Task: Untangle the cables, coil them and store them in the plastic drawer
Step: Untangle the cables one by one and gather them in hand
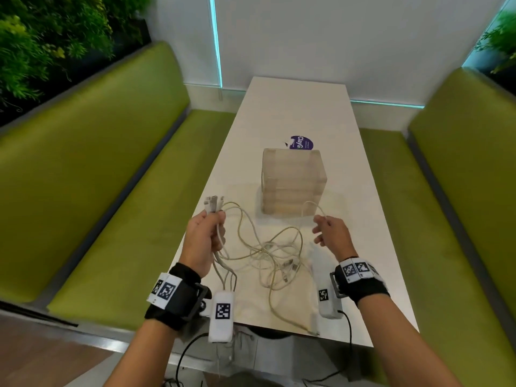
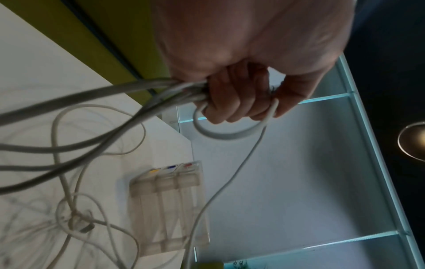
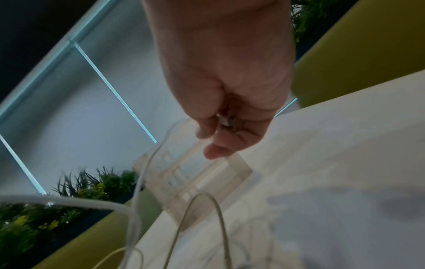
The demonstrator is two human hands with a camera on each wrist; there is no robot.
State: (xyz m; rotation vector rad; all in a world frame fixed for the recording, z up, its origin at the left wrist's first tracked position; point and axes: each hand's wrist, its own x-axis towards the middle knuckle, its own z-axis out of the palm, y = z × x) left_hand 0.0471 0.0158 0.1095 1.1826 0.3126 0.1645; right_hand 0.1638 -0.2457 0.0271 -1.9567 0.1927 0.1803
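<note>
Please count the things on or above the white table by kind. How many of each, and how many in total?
Tangled bundle of white cables: 1 (single cables cannot be counted)
Translucent plastic drawer unit: 1
Purple round printed label: 1
Hands: 2, left hand, right hand
Total: 5

Both hands raised: left hand (image 1: pixel 205 238) fisted, right hand (image 1: pixel 332 233) pinching.

The person is wearing black wrist straps (image 1: pixel 178 296) with black-and-white square-code tags; a white tagged camera block (image 1: pixel 222 317) is hanging beneath each wrist, trailing a black cable (image 1: pixel 347 339).
</note>
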